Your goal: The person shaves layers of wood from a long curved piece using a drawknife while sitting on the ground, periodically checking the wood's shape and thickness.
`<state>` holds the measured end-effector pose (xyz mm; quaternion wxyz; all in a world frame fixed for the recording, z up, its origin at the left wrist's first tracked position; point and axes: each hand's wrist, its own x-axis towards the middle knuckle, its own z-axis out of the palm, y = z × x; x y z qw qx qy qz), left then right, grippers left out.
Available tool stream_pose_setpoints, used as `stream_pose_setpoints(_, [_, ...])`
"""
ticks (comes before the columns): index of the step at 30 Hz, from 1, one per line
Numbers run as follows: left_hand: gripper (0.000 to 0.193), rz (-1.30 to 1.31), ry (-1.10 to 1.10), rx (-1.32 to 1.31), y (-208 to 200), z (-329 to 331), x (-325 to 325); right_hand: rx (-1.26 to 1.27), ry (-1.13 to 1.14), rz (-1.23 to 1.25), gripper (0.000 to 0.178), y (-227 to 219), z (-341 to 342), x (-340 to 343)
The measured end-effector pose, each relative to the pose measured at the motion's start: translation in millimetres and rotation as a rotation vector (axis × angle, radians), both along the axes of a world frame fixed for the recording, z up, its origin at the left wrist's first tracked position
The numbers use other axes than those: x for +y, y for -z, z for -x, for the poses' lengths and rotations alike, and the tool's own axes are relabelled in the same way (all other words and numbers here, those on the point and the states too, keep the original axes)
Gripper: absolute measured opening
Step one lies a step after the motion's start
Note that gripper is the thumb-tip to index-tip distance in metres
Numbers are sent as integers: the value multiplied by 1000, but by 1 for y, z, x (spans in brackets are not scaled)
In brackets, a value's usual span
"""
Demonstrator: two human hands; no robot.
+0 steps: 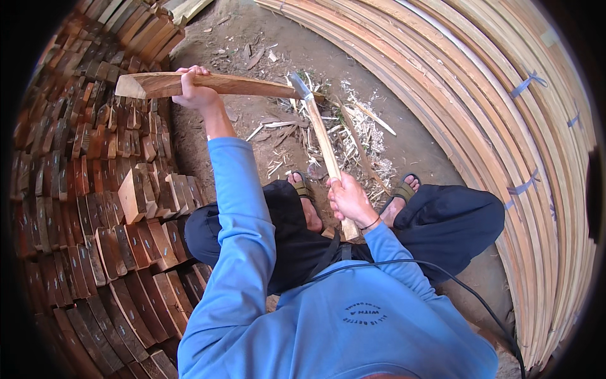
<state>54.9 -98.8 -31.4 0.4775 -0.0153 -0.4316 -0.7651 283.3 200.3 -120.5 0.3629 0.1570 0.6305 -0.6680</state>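
Note:
My left hand (197,90) is closed around a long piece of wood (243,84), gripping it near its thick squared end. The piece lies across the view and narrows toward its right end. My right hand (351,199) is wrapped round the lower part of the pale wooden handle of a hatchet (324,140). The hatchet's metal head meets the wood close to its narrow end; I cannot tell how deep the edge sits. Pale chips and splinters (372,136) cover the ground beneath and beside it.
Stacked cut boards (82,208) rise along my left. Long planks (442,95), tied in places with blue strips, curve along the right. My sandalled feet (307,205) stand just below the work. A black cable (454,284) runs across my shirt toward the lower right.

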Motion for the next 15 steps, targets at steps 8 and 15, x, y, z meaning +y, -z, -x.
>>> stream_pose_setpoints(8, [9,-9,-201,-198,6,12,-55,102,29,85,20,-16,28,20])
stream_pose_setpoints(15, [10,-123,-153,-223,27,-7,-87,183,-167,-93,20,-7,8,1])
